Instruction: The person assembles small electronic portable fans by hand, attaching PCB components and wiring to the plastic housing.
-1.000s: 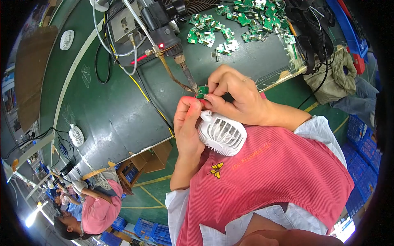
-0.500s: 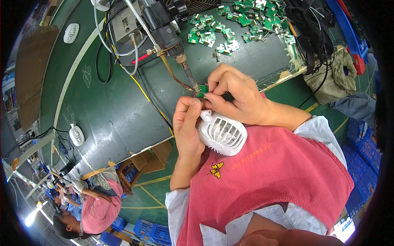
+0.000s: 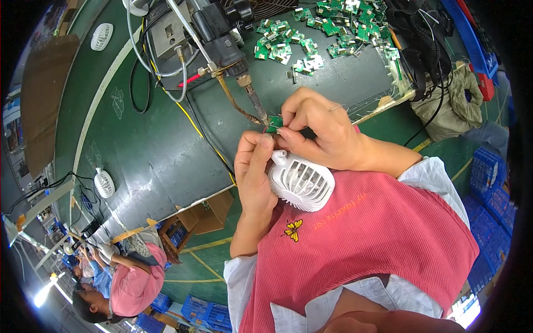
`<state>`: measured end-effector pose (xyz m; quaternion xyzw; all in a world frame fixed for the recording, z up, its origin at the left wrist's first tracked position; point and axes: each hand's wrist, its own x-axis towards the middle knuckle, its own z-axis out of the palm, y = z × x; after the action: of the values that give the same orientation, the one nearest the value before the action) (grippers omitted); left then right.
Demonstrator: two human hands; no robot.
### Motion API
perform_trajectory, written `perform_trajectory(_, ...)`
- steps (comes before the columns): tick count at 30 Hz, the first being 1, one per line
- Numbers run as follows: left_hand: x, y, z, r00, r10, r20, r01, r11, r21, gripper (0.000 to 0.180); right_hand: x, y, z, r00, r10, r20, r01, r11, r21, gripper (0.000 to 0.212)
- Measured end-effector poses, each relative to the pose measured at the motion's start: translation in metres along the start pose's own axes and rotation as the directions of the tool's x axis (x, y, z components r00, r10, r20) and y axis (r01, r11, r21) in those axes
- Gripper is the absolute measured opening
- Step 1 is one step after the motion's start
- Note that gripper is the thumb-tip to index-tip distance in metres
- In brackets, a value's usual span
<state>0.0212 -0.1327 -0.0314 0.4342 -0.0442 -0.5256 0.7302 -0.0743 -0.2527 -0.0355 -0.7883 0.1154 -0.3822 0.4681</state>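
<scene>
Circuit board (image 3: pixel 275 122) | at soldering tip (image 3: pixel 256 104) | fan (image 3: pixel 302 184) near | board pile (image 3: pixel 363 26) beyond

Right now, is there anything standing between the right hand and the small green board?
Nothing visible: the right hand pinches the green board at its right side. The soldering iron is at the board's left side, not between them.

Green circuit board (image 3: pixel 275 122), white fan (image 3: pixel 302 183), pink apron (image 3: pixel 361 244) with yellow butterfly (image 3: pixel 293 230)

pcb (image 3: pixel 275 123) partly hidden by r hand (image 3: pixel 322 133) – machine (image 3: pixel 225 51) top cut off
</scene>
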Motion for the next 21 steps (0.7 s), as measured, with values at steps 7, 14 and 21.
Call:
perform_trajectory(7,0.0002,-0.0023,-0.0002,0.999,-0.024,-0.031,0.025,1.000,0.008,0.008,-0.0046,0.0014,0.0010,0.999,0.043,0.010,-0.043,0.999,0.002,0.025)
perform_trajectory(14,-0.0009,-0.0023,-0.0007,0.998,-0.037,-0.048,0.037,0.999,0.001,0.010,-0.0043,0.0003,0.0001,0.996,0.080,0.028,-0.081,0.997,0.020,0.023)
perform_trajectory(21,-0.0014,-0.0045,-0.0027,0.999,0.052,-0.013,-0.051,0.995,0.088,0.011,-0.0063,0.0031,0.0000,0.996,0.085,0.019,-0.086,0.995,0.057,0.021)
